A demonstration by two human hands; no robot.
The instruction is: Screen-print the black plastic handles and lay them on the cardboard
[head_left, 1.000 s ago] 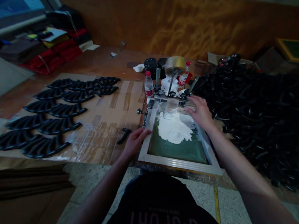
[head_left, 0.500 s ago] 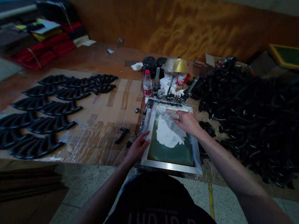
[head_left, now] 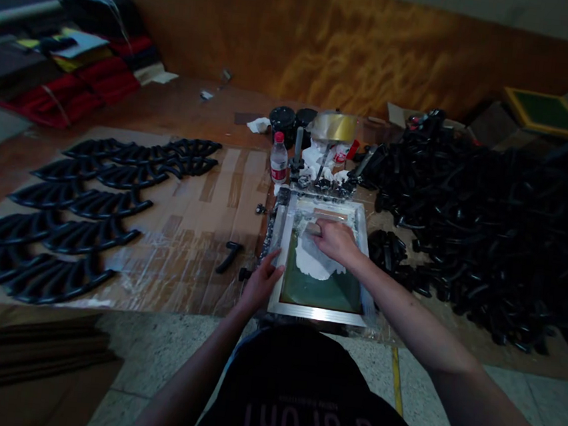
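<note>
A metal-edged frame [head_left: 322, 315] with a green screen [head_left: 321, 293] lies in front of me. White paste [head_left: 314, 261] covers the upper middle of the screen. My right hand [head_left: 335, 240] is closed round the handle of a squeegee [head_left: 313, 229], over the paste. At the frame's left edge my left hand [head_left: 263, 279] rests with its fingers apart, thumb and fingertips touching the rim. One black curved part [head_left: 229, 257] lies on the cardboard to the left of that hand.
Rows of black curved parts [head_left: 89, 201] lie on cardboard at the left. A large heap of them [head_left: 488, 226] fills the right. Behind the frame stand a bottle [head_left: 279, 161], black jars [head_left: 282, 120] and a tape roll [head_left: 334, 126]. Red bundles [head_left: 101, 78] sit at the back left.
My right hand has moved left and slightly towards me with the squeegee. The frame's right side has swung a little left. My left hand stays at the left rim.
</note>
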